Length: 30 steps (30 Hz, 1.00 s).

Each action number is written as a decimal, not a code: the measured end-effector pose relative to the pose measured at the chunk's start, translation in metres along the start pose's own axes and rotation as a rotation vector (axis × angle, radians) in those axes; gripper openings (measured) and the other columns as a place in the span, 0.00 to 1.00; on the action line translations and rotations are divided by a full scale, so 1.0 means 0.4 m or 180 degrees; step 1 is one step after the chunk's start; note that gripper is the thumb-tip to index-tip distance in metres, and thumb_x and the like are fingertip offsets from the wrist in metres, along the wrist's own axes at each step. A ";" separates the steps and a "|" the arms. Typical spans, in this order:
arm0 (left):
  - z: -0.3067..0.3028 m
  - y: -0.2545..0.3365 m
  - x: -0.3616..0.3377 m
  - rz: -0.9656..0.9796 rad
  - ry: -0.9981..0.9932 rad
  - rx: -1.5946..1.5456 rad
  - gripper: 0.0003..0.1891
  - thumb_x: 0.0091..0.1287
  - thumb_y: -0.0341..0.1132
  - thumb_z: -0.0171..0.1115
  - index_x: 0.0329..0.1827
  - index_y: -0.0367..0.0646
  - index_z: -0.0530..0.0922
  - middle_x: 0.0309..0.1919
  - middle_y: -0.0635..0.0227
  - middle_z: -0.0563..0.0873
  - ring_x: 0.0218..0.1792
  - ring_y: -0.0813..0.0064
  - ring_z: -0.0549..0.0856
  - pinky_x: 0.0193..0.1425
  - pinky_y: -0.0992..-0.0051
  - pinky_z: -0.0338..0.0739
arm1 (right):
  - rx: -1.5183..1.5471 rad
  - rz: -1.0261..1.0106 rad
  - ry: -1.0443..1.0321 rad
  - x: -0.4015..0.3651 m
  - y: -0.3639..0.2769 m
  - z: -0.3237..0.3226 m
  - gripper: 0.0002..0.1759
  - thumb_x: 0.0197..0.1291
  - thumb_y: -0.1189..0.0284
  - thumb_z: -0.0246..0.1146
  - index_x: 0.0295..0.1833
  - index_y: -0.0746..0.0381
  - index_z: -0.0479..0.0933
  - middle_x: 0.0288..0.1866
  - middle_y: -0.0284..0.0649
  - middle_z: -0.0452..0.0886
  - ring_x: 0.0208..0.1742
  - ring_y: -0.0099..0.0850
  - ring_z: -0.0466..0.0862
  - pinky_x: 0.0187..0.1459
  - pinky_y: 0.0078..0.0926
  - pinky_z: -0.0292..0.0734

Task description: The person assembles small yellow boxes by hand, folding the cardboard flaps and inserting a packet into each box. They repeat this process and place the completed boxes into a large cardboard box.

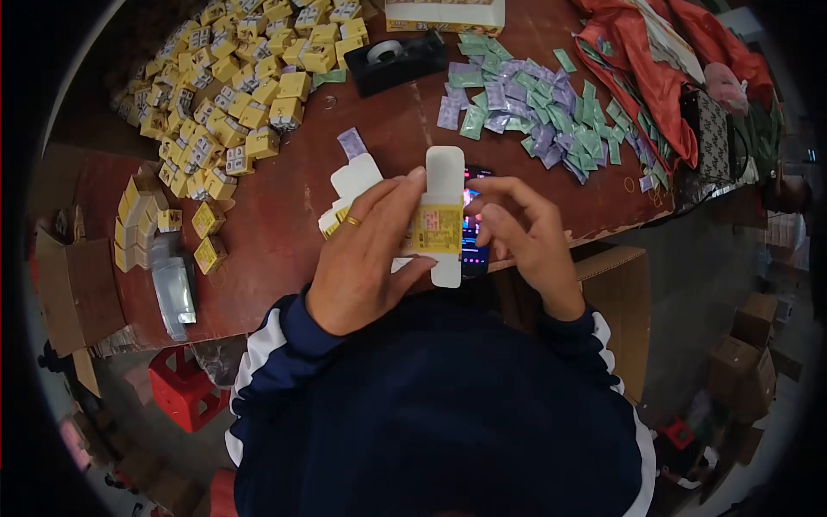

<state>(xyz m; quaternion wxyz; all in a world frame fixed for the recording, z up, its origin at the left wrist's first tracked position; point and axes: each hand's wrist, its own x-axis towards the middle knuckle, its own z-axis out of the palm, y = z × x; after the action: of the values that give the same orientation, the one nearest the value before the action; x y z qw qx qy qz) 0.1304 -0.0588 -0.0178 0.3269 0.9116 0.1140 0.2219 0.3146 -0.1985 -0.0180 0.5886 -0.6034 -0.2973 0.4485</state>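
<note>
My left hand (365, 250), with a ring on one finger, grips a small yellow carton (438, 227) between fingers and thumb. The carton's white end flaps stand out at top and bottom. Just to its right is my right hand (527, 229), fingers bent and apart, with nothing visible in them. A phone (472, 237) with a lit screen lies under and beside the carton, partly covered. Beyond my left hand lie more unfolded cartons (355, 177), half hidden by it. A single purple sachet (351, 144) lies just past them.
Folded yellow boxes (250, 95) are heaped at the back left. Green and purple sachets (538, 108) spread across the back right, beside red plastic bags (637, 69). A black tape dispenser (396, 65) stands between. Clear plastic sleeves (175, 289) lie left; a red stool (183, 389) stands below.
</note>
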 end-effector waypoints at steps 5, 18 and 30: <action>-0.004 0.011 -0.052 0.0266 -0.0029 -0.0136 0.52 0.47 0.30 0.81 0.78 0.38 0.60 0.70 0.50 0.72 0.68 0.51 0.75 0.63 0.64 0.77 | 0.0334 0.0052 -0.0438 -0.004 0.061 0.050 0.09 0.70 0.72 0.64 0.47 0.68 0.81 0.34 0.33 0.83 0.26 0.13 0.76 0.28 0.12 0.71; -0.049 0.042 -0.205 -0.2766 0.0004 -0.3111 0.37 0.73 0.49 0.63 0.75 0.30 0.63 0.65 0.59 0.76 0.66 0.68 0.75 0.71 0.69 0.66 | -0.0845 -0.2251 0.0434 -0.017 0.099 0.222 0.22 0.58 0.83 0.70 0.59 0.65 0.78 0.50 0.40 0.82 0.36 0.23 0.86 0.33 0.20 0.83; -0.095 0.039 -0.236 -0.2239 -0.0685 -0.2103 0.51 0.57 0.66 0.72 0.70 0.29 0.66 0.61 0.55 0.78 0.62 0.63 0.78 0.67 0.67 0.69 | -0.1602 -0.2715 -0.0403 -0.034 0.101 0.245 0.33 0.47 0.79 0.74 0.62 0.66 0.77 0.57 0.42 0.76 0.45 0.32 0.86 0.40 0.27 0.86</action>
<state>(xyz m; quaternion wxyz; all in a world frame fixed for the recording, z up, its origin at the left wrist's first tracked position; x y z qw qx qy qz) 0.0306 -0.0833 -0.0129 0.6634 0.6832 0.3039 0.0270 0.2147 -0.1724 -0.0455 0.5365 -0.5229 -0.6518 0.1180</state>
